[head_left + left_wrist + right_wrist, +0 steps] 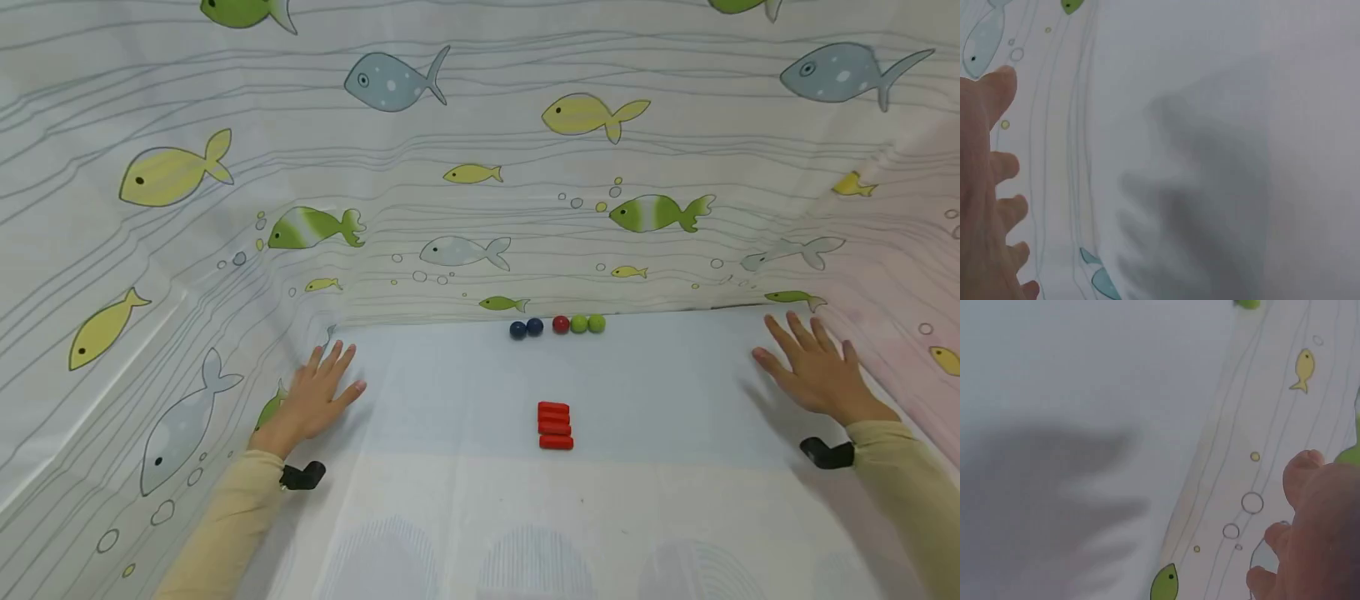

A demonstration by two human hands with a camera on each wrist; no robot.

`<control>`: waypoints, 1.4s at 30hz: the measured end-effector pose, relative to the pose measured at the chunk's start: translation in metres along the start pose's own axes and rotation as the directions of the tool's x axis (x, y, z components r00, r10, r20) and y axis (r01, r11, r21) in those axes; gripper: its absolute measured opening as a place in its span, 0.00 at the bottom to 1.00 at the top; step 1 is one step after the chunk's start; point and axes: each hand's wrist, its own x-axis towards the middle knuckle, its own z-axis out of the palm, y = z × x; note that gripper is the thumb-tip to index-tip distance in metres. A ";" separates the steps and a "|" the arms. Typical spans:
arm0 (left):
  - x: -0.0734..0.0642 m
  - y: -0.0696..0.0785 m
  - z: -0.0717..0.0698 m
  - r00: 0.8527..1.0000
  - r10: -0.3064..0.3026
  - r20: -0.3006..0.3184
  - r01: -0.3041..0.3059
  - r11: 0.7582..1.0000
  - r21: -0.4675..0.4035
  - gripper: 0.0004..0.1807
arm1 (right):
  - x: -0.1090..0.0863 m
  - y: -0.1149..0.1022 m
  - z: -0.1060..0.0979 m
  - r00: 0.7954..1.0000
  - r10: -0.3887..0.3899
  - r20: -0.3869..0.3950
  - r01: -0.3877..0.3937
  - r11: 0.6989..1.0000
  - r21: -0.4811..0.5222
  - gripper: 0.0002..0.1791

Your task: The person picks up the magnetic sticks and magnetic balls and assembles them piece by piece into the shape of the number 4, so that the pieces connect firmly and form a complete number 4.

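Four red blocks (554, 428) lie in a column mid-tabletop (442, 392); behind them, two dark blue balls (534, 327), a red ball (561, 324) and two green balls (579, 323) sit near the back edge. Left hand (315, 396) and right hand (817, 371), well apart, each have a wide grip, seemingly just above the surface.

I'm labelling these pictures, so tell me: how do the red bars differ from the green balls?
Shape: the red bars are long and straight-sided, while the green balls are round.
Number: there are four red bars but only two green balls.
Place: the red bars lie nearer the person; the green balls sit near the far edge.
Shared: both rest on the white surface, and neither is held.
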 end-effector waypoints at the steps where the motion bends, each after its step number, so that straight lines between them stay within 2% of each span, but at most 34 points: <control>1: 0.001 0.002 0.003 1.000 0.008 -0.007 -0.008 1.000 -0.001 0.45 | 0.002 -0.004 0.004 1.000 -0.022 -0.005 0.022 1.000 0.003 0.44; 7: 0.012 0.021 0.016 0.999 0.042 -0.017 -0.042 0.999 -0.015 0.42 | 0.016 -0.049 0.030 0.987 -0.160 0.000 0.160 0.986 0.041 0.39; 13: 0.026 0.050 0.037 0.992 0.123 -0.037 -0.124 0.992 -0.018 0.39 | 0.025 -0.103 0.044 0.974 -0.225 0.036 0.218 0.965 0.149 0.33; 16: 0.032 0.067 0.050 0.985 0.167 -0.039 -0.167 0.986 -0.005 0.37 | 0.030 -0.125 0.050 0.961 -0.274 0.032 0.258 0.936 0.240 0.28; 20: 0.041 0.088 0.067 0.978 0.209 -0.021 -0.209 0.978 0.010 0.34 | 0.037 -0.151 0.062 0.937 -0.349 0.029 0.318 0.882 0.347 0.24; 26: 0.055 0.116 0.088 0.967 0.253 -0.017 -0.253 0.967 -0.004 0.30 | 0.043 -0.178 0.088 0.907 -0.418 0.049 0.356 0.823 0.442 0.20; 30: 0.064 0.130 0.096 0.968 0.246 -0.039 -0.247 0.968 -0.032 0.28 | 0.042 -0.193 0.098 0.896 -0.437 0.078 0.342 0.791 0.507 0.18; 34: 0.074 0.140 0.100 0.978 0.199 -0.058 -0.202 0.978 -0.052 0.27 | 0.042 -0.204 0.103 0.886 -0.452 0.101 0.329 0.768 0.549 0.17; 38: 0.087 0.145 0.102 0.988 0.138 -0.074 -0.146 0.984 -0.104 0.25 | 0.043 -0.211 0.108 0.878 -0.466 0.109 0.332 0.758 0.562 0.16; 42: 0.102 0.149 0.105 0.992 0.103 -0.073 -0.114 0.980 -0.161 0.24 | 0.044 -0.215 0.113 0.873 -0.475 0.112 0.338 0.753 0.564 0.15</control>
